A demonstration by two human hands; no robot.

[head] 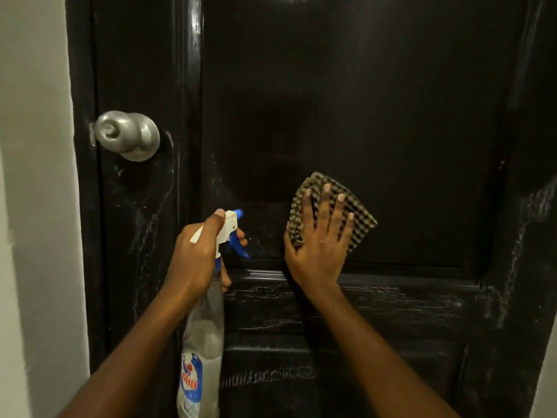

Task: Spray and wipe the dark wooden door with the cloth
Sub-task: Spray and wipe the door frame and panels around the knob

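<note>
A dark wooden door (346,101) fills nearly the whole view, glossy and almost black, with a recessed upper panel above a moulded cross rail; a strip of pale wall (33,176) runs down the left edge; a round silver knob (128,135) sits on the door's left stile, well apart from both hands. The right hand (319,242) lies flat with fingers straight and spread, pressing a checked cloth (358,212) against the lower part of the upper panel, just above the cross rail; the cloth is folded and shows beyond the fingertips and to the right of the hand. The left hand (196,254) grips the neck of a clear spray bottle (202,336), thumb on top of the white head, a finger curled round the blue trigger; the blue nozzle points at the door, just left of the cloth.
</note>
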